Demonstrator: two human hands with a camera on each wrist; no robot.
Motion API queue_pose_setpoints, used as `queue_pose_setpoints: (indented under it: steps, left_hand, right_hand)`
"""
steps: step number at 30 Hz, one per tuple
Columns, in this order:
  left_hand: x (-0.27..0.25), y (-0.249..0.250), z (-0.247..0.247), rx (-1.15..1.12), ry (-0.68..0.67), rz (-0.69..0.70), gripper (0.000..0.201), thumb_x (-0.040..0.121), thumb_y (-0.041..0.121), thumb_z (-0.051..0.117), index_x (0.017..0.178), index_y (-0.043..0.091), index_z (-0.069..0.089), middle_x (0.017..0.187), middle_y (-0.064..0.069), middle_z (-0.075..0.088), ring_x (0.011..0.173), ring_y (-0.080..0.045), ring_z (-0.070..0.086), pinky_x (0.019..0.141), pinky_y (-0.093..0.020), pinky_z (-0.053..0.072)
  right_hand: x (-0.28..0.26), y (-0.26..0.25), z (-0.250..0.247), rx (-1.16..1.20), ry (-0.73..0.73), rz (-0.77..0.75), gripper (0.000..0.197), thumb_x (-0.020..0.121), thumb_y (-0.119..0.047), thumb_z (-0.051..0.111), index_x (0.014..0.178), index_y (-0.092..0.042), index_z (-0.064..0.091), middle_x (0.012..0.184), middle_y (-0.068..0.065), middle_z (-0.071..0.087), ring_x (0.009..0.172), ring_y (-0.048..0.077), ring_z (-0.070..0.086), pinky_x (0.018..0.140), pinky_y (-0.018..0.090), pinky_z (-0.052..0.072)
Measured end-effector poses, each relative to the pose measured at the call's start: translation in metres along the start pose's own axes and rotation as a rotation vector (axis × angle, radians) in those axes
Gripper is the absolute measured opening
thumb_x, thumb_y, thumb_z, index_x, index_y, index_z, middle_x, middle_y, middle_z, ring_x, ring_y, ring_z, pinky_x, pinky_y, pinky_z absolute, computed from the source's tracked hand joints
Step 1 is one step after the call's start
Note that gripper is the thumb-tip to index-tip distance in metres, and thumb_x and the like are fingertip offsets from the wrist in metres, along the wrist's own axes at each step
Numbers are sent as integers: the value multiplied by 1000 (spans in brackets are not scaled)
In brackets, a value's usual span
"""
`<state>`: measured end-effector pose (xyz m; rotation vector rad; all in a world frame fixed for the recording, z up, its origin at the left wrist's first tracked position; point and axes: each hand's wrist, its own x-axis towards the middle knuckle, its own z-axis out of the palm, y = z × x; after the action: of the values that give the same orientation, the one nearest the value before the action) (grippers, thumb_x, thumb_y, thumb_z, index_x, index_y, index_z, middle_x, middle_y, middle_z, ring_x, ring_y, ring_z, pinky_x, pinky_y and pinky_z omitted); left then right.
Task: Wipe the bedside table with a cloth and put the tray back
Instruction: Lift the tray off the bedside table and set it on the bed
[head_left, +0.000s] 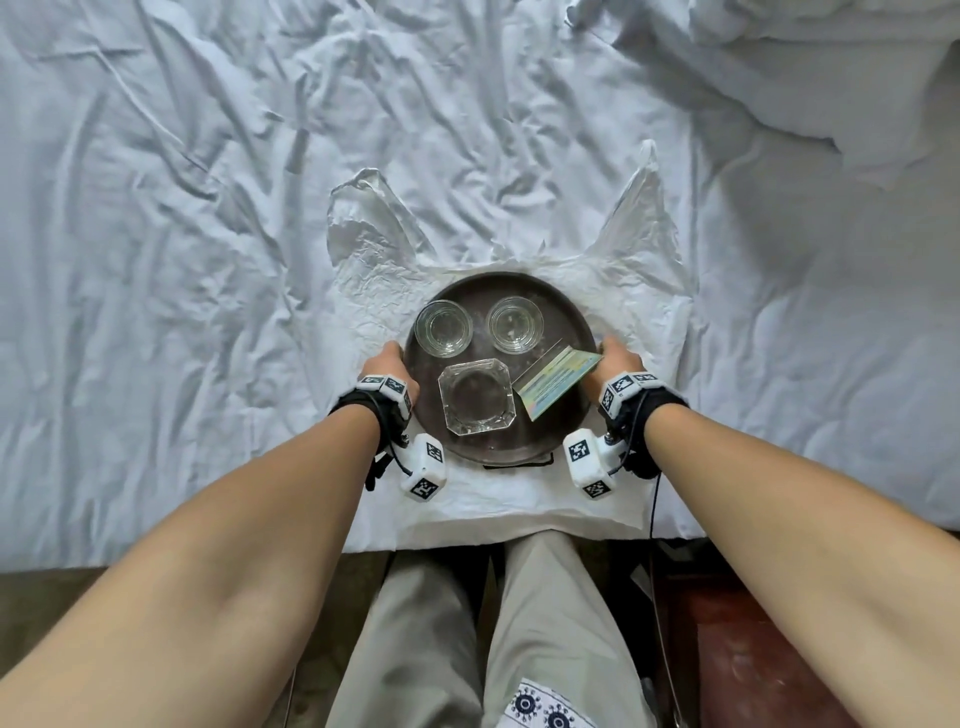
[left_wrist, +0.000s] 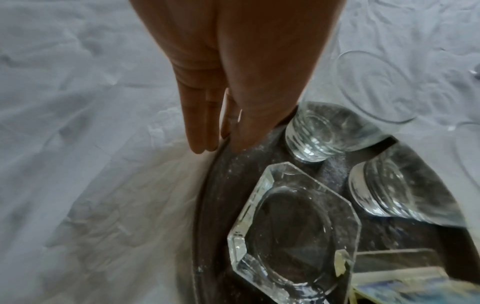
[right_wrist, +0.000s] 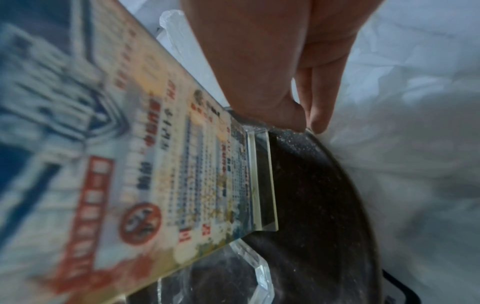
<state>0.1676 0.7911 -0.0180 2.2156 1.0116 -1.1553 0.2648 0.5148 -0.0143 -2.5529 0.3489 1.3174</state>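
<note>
A round dark tray (head_left: 569, 312) sits on a white plastic bag (head_left: 524, 501) near the bed's (head_left: 182, 234) near edge, with rumpled sheet open all around. The left hand (head_left: 385, 359) and right hand (head_left: 618, 358) pinch opposite rims, thumbs inside, fingers (left_wrist: 200, 123) outside. Two tumblers (head_left: 443, 328), a glass ashtray (head_left: 476, 397) and an acrylic sign (head_left: 558, 385) ride aboard; fingertips below the rim are hidden.
</note>
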Motion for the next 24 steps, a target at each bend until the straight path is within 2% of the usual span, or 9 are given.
queue_pose_setpoints:
  steps: [3, 7, 11, 13, 17, 20, 24]
  left_hand:
    - [-9, 6, -12, 108, -9, 58, 49, 82, 15, 65, 127, 8, 44, 119, -20, 59, 107, -39, 59, 85, -40, 49]
    - [-34, 13, -38, 232, 41, 217, 61, 80, 22, 74, 131, 13, 43, 124, -17, 56, 111, -40, 58, 85, -41, 46]
    - [-71, 24, -66, 319, 61, 339, 59, 81, 25, 74, 132, 16, 46, 122, -15, 57, 108, -37, 59, 83, -40, 47]
    - [-91, 34, -76, 349, 53, 406, 59, 80, 26, 75, 131, 14, 48, 120, -14, 60, 107, -35, 61, 84, -39, 49]
    - [-133, 55, -92, 416, 76, 547, 59, 76, 24, 79, 130, 16, 53, 121, -12, 63, 110, -33, 61, 88, -36, 50]
    - [-168, 77, -100, 468, 112, 636, 49, 76, 27, 76, 120, 17, 58, 117, -10, 64, 106, -31, 62, 86, -37, 51]
    - [-212, 110, -96, 526, 140, 725, 53, 78, 22, 77, 126, 18, 56, 120, -8, 63, 107, -30, 62, 87, -34, 51]
  right_hand:
    - [-15, -3, -12, -41, 1, -16, 36, 81, -30, 59, 115, -18, 54, 110, 14, 65, 99, 35, 62, 82, 35, 50]
    - [-47, -11, -35, -110, 49, -125, 33, 85, -25, 58, 118, -19, 61, 115, 15, 65, 105, 36, 62, 88, 36, 50]
    - [-89, -18, -61, -171, 69, -189, 36, 88, -25, 58, 124, -20, 59, 123, 12, 62, 110, 33, 61, 91, 36, 50]
    - [-111, -16, -72, -186, 73, -210, 41, 86, -17, 60, 127, -21, 57, 128, 10, 60, 114, 31, 59, 93, 35, 48]
    - [-154, -4, -90, -189, 102, -226, 51, 86, -7, 53, 135, -19, 52, 139, 7, 53, 125, 28, 52, 102, 33, 44]
    - [-186, 12, -99, -161, 160, -212, 54, 85, -4, 53, 136, -21, 52, 139, 7, 53, 124, 27, 53, 100, 30, 44]
    - [-225, 45, -109, -97, 208, -200, 55, 83, -8, 59, 135, -24, 52, 139, 8, 53, 122, 28, 54, 99, 31, 45]
